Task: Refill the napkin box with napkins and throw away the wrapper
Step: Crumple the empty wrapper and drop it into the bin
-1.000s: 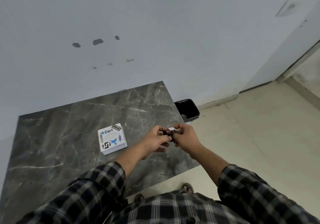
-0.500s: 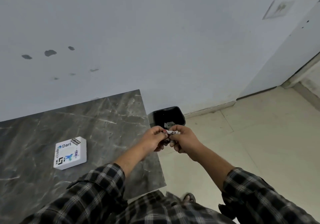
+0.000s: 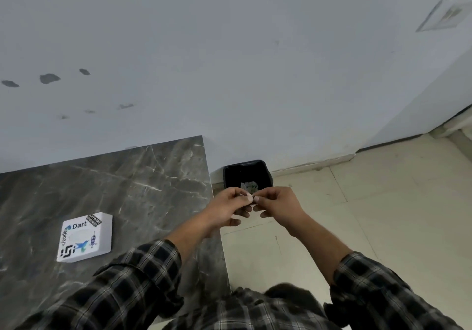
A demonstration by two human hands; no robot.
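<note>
My left hand (image 3: 229, 207) and my right hand (image 3: 278, 204) meet fingertip to fingertip, pinching a small crumpled wrapper (image 3: 252, 202) that my fingers almost hide. Both hands hover just off the table's right edge, in front of and above a black waste bin (image 3: 231, 176) standing on the floor against the wall. A pale crumpled scrap (image 3: 249, 186) lies inside the bin. The white square napkin box (image 3: 85, 236), covered in stickers, sits closed on the dark marble table (image 3: 127, 181) well to the left of my hands.
A grey wall runs right behind the table and bin. Beige floor tiles (image 3: 383, 214) spread to the right, and a doorway corner shows at the far right. My plaid sleeves fill the bottom of the view.
My view and both hands have swung right, off the tabletop and toward the bin. The box now sits far to the left, and the wrapper looks more tightly bunched.
</note>
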